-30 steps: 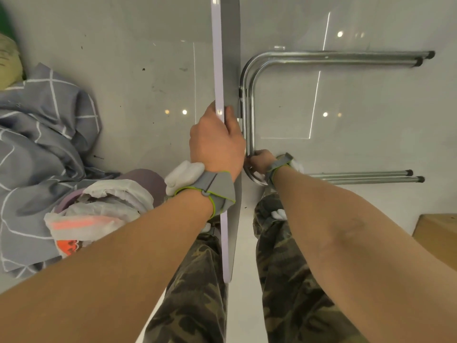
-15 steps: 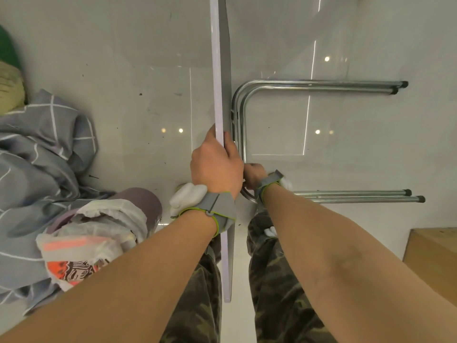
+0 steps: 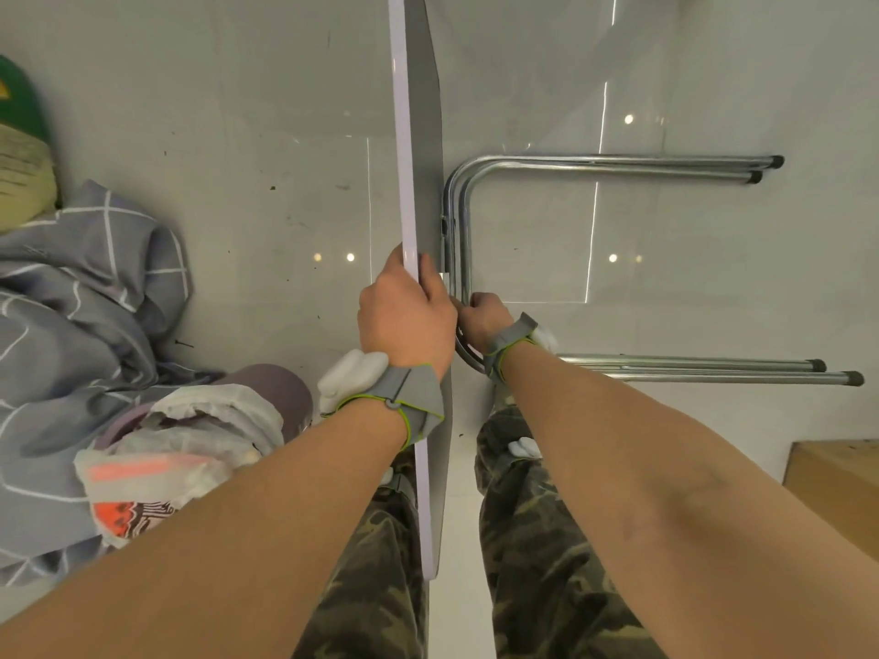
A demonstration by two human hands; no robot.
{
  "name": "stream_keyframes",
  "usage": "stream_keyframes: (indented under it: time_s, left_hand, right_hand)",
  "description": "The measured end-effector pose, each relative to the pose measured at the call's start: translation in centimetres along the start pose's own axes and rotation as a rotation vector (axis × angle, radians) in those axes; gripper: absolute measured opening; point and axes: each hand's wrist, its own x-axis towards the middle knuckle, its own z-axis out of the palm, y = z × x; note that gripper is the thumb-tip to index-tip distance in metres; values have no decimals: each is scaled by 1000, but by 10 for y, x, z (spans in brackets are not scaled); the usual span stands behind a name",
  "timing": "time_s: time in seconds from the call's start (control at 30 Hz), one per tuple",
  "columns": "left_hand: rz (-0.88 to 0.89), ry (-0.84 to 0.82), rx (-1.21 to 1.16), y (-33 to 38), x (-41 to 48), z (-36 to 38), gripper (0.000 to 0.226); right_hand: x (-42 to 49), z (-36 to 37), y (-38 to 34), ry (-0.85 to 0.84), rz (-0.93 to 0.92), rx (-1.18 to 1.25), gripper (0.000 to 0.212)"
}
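A small folding table stands on its edge on the floor, its white tabletop [image 3: 415,135] seen edge-on and running up the middle of the view. My left hand [image 3: 404,316] grips the top edge of that tabletop, thumb on the left face and fingers on the right. Chrome tube legs [image 3: 609,165] stick out to the right from the underside, in an upper pair and a lower pair [image 3: 704,371]. My right hand [image 3: 480,316] is curled round the bent chrome tube just right of the tabletop. Both wrists wear grey straps.
A grey checked blanket [image 3: 71,297] lies heaped at the left, with a white plastic bag [image 3: 161,459] and a mauve round object [image 3: 271,387] beside it. A cardboard box corner [image 3: 832,473] sits at the right. My legs in camouflage trousers stand either side of the tabletop on grey glossy floor.
The view has shifted, so table and hands sit lower in the frame than a second ago. Both hands keep the same hold on tabletop edge and chrome tube.
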Motion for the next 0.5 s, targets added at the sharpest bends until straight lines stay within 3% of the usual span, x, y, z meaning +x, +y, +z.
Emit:
stream_keyframes:
  time_s: [0.23, 0.33, 0.5]
  left_hand:
    - [-4, -5, 22, -2, 1, -1, 36]
    - [14, -3, 18, 4, -2, 4, 35]
    - [20, -1, 23, 7, -4, 7, 35]
  right_hand:
    - [-7, -26, -24, -196, 26, 98, 25]
    - [-18, -39, -39, -197, -10, 110, 20]
    - [-26, -62, -76, -144, -65, 356, 17]
